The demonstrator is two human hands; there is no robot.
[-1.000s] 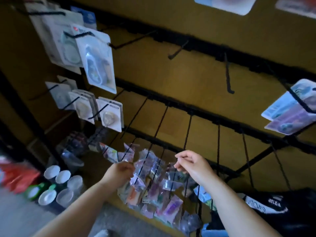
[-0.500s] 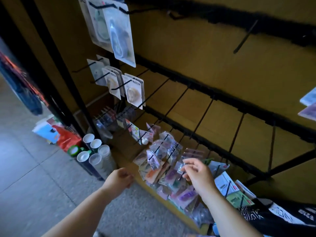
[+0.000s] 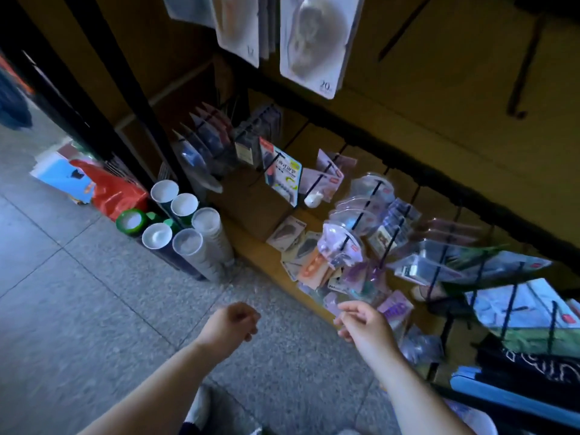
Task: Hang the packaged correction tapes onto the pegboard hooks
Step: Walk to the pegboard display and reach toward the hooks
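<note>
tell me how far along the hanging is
Done: many packs already hang on hooks. In hand: nothing clear; left hand is curled and empty, right hand too blurred to tell. Left: loose packs lie on the shelf, and an upper hook stands bare.

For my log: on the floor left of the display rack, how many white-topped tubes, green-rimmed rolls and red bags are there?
White-topped tubes: 5
Green-rimmed roll: 1
Red bag: 1
Total: 7
</note>
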